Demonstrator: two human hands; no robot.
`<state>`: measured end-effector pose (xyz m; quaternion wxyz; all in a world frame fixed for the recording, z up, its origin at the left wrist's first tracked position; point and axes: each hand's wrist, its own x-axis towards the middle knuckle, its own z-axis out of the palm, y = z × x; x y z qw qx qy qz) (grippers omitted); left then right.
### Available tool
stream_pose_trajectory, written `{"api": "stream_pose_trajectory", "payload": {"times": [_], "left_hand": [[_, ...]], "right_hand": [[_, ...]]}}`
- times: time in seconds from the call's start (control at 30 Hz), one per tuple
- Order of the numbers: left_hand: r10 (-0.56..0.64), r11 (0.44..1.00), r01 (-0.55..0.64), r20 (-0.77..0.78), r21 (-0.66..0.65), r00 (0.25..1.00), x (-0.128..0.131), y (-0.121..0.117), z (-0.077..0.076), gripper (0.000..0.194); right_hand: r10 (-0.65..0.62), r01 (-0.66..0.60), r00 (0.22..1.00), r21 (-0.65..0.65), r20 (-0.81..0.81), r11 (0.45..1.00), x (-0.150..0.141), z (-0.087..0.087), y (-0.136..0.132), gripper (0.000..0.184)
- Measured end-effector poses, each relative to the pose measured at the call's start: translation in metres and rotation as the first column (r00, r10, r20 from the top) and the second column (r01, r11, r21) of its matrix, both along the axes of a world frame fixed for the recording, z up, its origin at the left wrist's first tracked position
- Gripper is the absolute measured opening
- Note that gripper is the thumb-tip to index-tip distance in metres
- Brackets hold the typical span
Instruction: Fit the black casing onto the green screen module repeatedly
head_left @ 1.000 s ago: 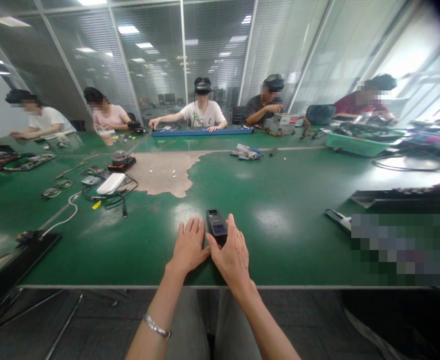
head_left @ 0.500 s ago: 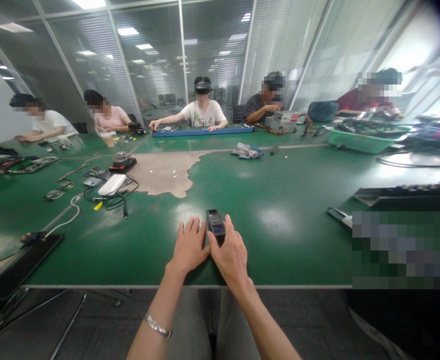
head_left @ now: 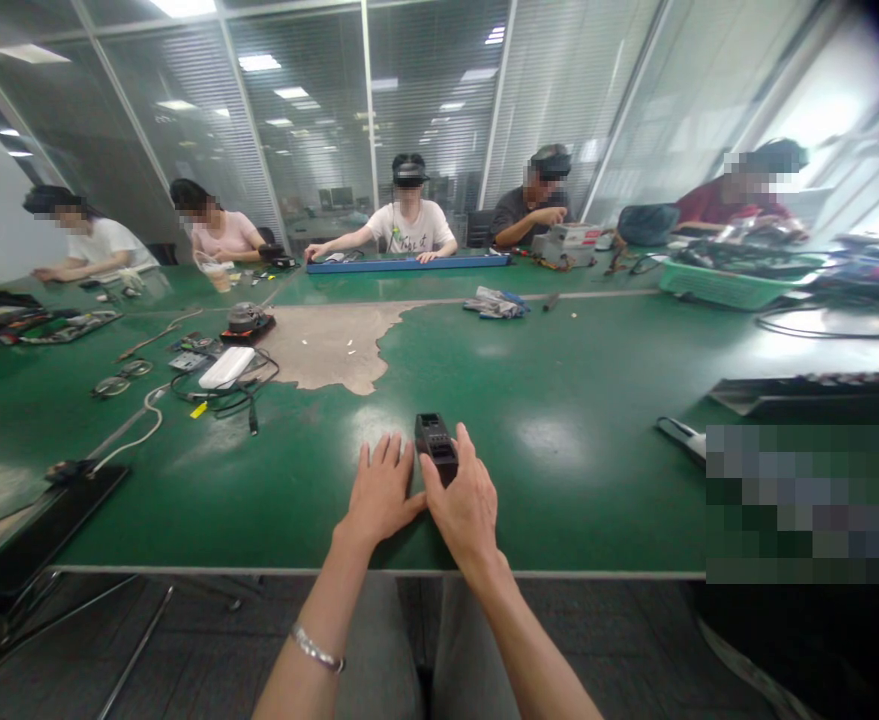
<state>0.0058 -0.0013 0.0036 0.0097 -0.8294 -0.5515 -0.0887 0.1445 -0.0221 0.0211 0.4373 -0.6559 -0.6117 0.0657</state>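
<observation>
A small black box-shaped device (head_left: 430, 430) with dark recesses in its top lies at an angle near the table's front edge. My right hand (head_left: 466, 505) is closed around its near end, with the thumb on the left side and the fingers along the right. The palm hides part of that end. My left hand (head_left: 383, 495) rests flat on the green table (head_left: 559, 510), just left of the device. Its fingers are stretched out, and its thumb reaches towards my right hand.
A white adapter-like block (head_left: 227, 368) with black cables lies left, near eyeglasses (head_left: 113, 385). Further back are gloves (head_left: 496, 303), a green basket (head_left: 731, 285) and a long blue bar (head_left: 409, 264). Several people sit across the table. Black trays flank both sides.
The black device has turned slightly in my right hand, and the bluish patch on its near part now looks dark. My left hand has stayed flat in place.
</observation>
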Motion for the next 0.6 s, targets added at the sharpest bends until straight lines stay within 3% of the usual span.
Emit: {"api": "stream_pose_trajectory", "payload": {"times": [0.17, 0.27, 0.4, 0.6], "left_hand": [[0.008, 1.000, -0.008, 0.014, 0.012, 1.000, 0.001, -0.001, 0.003, 0.084], [0.008, 1.000, -0.008, 0.030, 0.004, 1.000, 0.002, -0.002, 0.003, 0.085], [0.011, 1.000, -0.011, 0.043, -0.006, 0.999, 0.002, -0.002, 0.004, 0.081], [0.009, 1.000, -0.009, 0.041, -0.009, 0.999, 0.002, -0.002, 0.004, 0.079]], "right_hand": [[-0.009, 0.017, 0.990, 0.057, -0.140, 0.998, 0.013, 0.017, 0.006, 0.074], [-0.056, 0.069, 0.988, 0.084, -0.140, 0.994, 0.029, 0.018, 0.010, 0.073], [-0.121, 0.124, 0.991, 0.049, -0.060, 0.991, 0.046, 0.004, 0.012, 0.072], [-0.093, 0.093, 0.995, 0.007, -0.042, 0.996, 0.055, -0.017, 0.014, 0.070]]}}
